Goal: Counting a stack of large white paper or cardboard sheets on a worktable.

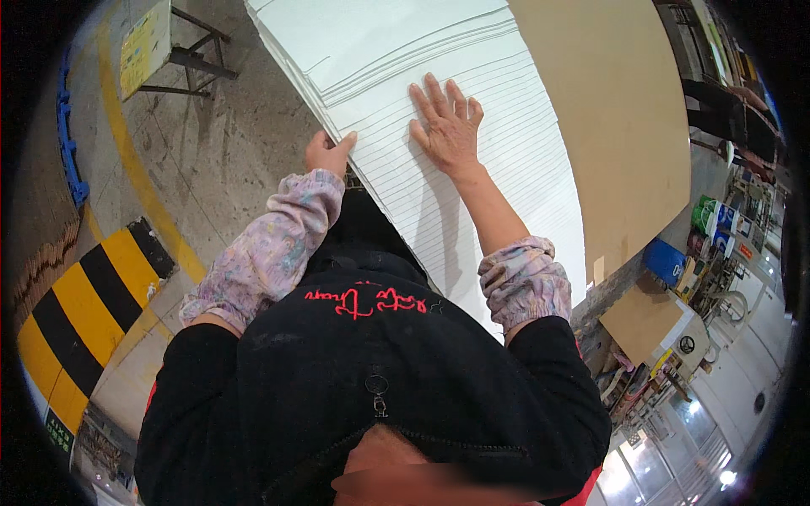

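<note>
A large stack of white sheets (498, 160) lies in front of me, its edges staggered so that many thin parallel lines run across it. At the stack's left edge, my left hand (329, 154) is closed, the thumb on the rim and the other fingers partly hidden. My right hand (449, 133) lies on top of the sheets with its fingers spread and holds nothing. To the right of the white stack is a wide brown board (620, 110).
A small table with a yellowish top (145, 49) and dark legs stands at the far left. Nearer on the left is a yellow-and-black striped barrier (93, 295). A blue box (664, 261), a cardboard piece (641, 319) and clutter lie to the right. Another person (730, 118) is at the far right.
</note>
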`<state>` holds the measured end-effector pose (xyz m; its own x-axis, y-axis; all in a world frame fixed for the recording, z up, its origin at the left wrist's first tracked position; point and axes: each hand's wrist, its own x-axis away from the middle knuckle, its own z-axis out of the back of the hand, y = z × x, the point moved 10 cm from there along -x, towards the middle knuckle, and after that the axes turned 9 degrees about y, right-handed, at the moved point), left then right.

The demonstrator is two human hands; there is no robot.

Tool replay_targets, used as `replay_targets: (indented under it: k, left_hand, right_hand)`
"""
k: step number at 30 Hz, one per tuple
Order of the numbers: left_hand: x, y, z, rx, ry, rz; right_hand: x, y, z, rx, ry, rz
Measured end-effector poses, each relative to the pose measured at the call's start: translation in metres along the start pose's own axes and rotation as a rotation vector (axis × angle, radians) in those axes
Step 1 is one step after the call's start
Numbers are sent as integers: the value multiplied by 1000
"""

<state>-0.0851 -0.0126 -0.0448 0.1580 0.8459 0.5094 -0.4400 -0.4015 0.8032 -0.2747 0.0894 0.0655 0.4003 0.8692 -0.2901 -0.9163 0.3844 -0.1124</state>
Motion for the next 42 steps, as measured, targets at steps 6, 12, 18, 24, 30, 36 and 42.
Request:
replay_targets:
  k: [6, 12, 18, 24, 30, 36, 42]
  left_hand:
    - [6, 7, -2, 142, -45, -50]
    - [16, 26, 0, 186, -82, -117]
    - [28, 40, 15, 27, 16, -201]
    - [30, 44, 13, -136, 43, -299]
    - [29, 46, 15, -135, 105, -395]
    - [26, 45, 20, -188, 142, -350]
    - [16, 28, 15, -97, 82, -154]
  right_hand:
    - [-3, 90, 11, -550, 282, -469]
    - [-3, 224, -38, -914, 306, -989]
    - [-24, 252, -64, -944, 159, -1068]
    - [-26, 251, -53, -875, 153, -1148]
    - [-29, 258, -61, -989, 159, -1165]
    - [-20, 266, -69, -1117, 278, -1276]
    - [-16, 270, -77, -1048, 168, -1231]
